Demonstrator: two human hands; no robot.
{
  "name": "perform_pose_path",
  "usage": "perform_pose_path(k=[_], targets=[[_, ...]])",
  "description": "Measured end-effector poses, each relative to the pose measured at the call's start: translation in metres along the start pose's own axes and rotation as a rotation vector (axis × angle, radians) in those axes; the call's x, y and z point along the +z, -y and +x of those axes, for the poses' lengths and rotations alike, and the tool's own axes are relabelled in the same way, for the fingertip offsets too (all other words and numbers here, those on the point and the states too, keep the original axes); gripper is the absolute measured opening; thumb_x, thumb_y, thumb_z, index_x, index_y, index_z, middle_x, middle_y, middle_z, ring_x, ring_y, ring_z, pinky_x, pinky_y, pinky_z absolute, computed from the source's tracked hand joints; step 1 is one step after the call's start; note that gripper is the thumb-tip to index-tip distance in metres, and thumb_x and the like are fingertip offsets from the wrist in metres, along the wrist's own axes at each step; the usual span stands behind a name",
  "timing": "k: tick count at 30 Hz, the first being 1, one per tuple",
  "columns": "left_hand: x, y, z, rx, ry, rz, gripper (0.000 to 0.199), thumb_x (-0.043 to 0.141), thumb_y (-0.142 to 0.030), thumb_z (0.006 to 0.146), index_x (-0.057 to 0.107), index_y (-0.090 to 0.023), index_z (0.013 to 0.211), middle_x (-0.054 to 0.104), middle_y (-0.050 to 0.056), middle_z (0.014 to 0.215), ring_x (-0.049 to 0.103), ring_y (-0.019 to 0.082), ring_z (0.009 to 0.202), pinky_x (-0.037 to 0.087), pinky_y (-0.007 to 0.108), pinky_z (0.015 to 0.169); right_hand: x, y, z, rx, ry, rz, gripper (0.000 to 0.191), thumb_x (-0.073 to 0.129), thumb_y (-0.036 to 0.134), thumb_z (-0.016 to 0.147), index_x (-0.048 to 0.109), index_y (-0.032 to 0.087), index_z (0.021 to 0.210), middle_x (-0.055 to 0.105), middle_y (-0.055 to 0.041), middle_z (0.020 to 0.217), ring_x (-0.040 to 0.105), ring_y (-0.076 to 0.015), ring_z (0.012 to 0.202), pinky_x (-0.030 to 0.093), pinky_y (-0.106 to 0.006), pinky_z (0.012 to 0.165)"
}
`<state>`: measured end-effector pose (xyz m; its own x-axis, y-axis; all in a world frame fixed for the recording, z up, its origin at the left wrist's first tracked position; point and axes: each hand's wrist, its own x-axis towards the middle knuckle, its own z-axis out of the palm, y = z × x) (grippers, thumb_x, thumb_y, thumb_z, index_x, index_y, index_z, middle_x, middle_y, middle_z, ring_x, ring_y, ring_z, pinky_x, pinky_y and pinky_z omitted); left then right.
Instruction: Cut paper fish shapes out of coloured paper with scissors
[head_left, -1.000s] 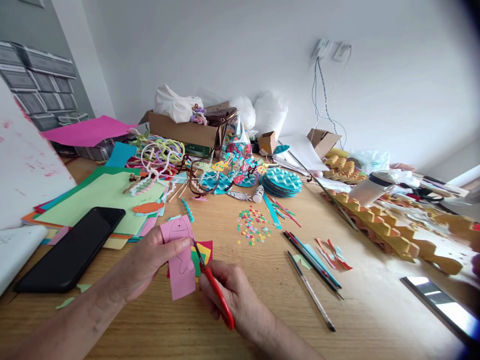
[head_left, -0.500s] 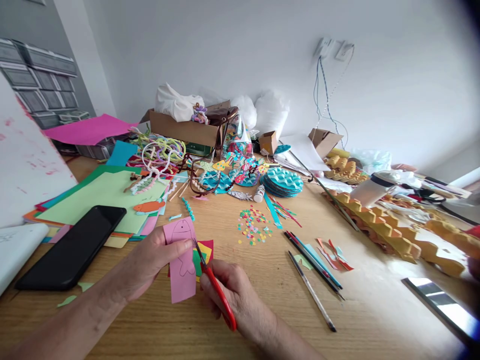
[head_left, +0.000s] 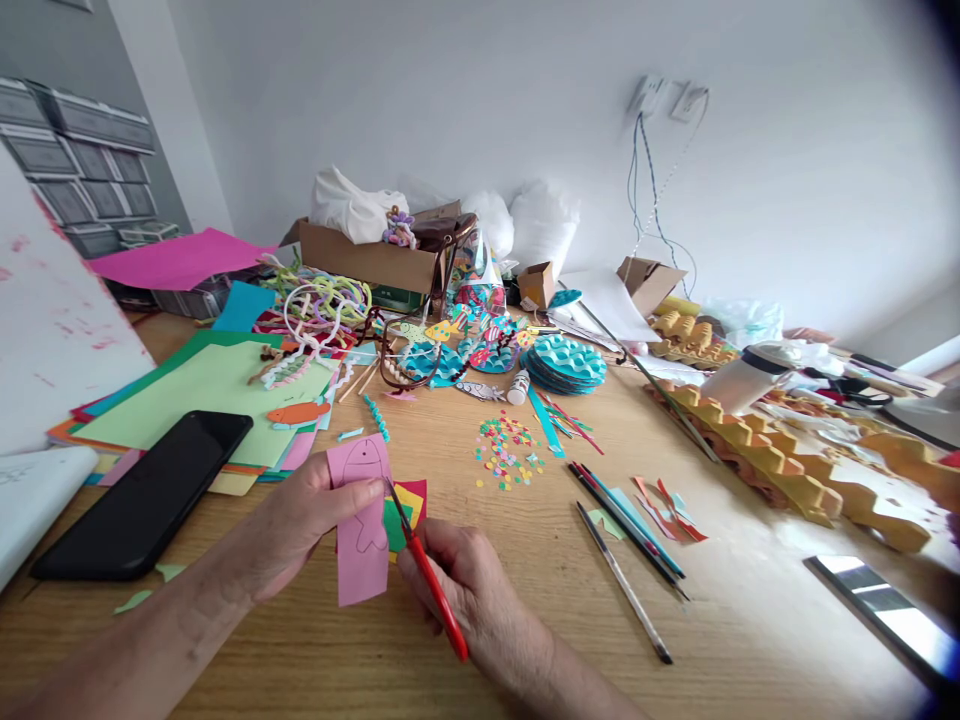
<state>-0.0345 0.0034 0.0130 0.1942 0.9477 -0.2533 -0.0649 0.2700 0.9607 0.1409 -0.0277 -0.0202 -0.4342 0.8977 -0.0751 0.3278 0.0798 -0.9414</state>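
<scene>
A strip of pink paper (head_left: 363, 565) with a fish drawn on it in dark line is pinched by my left hand (head_left: 322, 515), thumb on its front. My right hand (head_left: 465, 585) is closed round red-handled scissors (head_left: 435, 585). Their blades meet the strip's right edge near my left thumb tip, beside the fish outline. Just behind the strip, small red, yellow and green paper pieces (head_left: 411, 495) lie on the table, partly hidden by the strip and blades. An orange paper fish (head_left: 298, 414) rests farther back on the left.
A black phone (head_left: 146, 500) lies left beside stacked coloured paper (head_left: 187, 390). Confetti dots (head_left: 508, 450), pencils (head_left: 630, 530) and a brush (head_left: 624, 582) are to the right. Yellow egg cartons (head_left: 742, 450) and another phone (head_left: 885, 615) sit farther right. Teal scalloped discs (head_left: 564, 363) stand behind.
The lower part of the pink strip has swung slightly left. The scissors and my right hand have shifted a little left too, with the blades looking closer together.
</scene>
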Motion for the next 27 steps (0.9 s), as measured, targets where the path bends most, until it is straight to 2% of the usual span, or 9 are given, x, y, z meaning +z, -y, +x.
perform_pose_path(k=[8, 12, 20, 27], targets=[[0.0003, -0.0039, -0.0012, -0.004, -0.030, 0.039, 0.020, 0.072, -0.033, 0.058, 0.063, -0.020, 0.070, 0.063, -0.002, 0.062, 0.057, 0.018, 0.060, 0.047, 0.028, 0.058, -0.0033, 0.0045, -0.0005, -0.032, 0.012, -0.004, 0.048, 0.045, 0.056, 0.087, 0.037, 0.018, 0.058, 0.029, 0.0052, 0.051, 0.025, -0.0072, 0.048, 0.021, -0.020, 0.043], [-0.0008, -0.0026, -0.0008, 0.004, 0.003, 0.039, 0.017, 0.071, -0.032, 0.063, 0.063, -0.019, 0.070, 0.062, -0.002, 0.062, 0.055, 0.016, 0.060, 0.045, 0.026, 0.059, -0.0022, 0.0008, 0.0006, -0.019, 0.001, -0.024, 0.045, 0.048, 0.052, 0.087, 0.039, 0.018, 0.060, 0.031, 0.0051, 0.051, 0.028, -0.0069, 0.048, 0.021, -0.019, 0.044], [0.0001, -0.0027, 0.0007, 0.057, -0.026, 0.050, 0.017, 0.071, -0.034, 0.064, 0.064, -0.018, 0.064, 0.059, -0.002, 0.060, 0.051, 0.014, 0.056, 0.041, 0.025, 0.055, 0.0003, -0.0030, 0.0015, 0.037, 0.000, 0.041, 0.040, 0.051, 0.049, 0.086, 0.043, 0.017, 0.062, 0.039, 0.0050, 0.051, 0.035, -0.0066, 0.046, 0.025, -0.018, 0.042], [-0.0010, -0.0020, 0.0002, 0.016, 0.018, 0.016, 0.017, 0.071, -0.033, 0.063, 0.064, -0.018, 0.063, 0.060, -0.002, 0.059, 0.051, 0.014, 0.056, 0.042, 0.024, 0.054, 0.0008, -0.0018, 0.0007, 0.038, 0.024, 0.074, 0.035, 0.048, 0.040, 0.088, 0.043, 0.018, 0.062, 0.043, 0.0044, 0.050, 0.041, -0.0066, 0.043, 0.029, -0.016, 0.041]])
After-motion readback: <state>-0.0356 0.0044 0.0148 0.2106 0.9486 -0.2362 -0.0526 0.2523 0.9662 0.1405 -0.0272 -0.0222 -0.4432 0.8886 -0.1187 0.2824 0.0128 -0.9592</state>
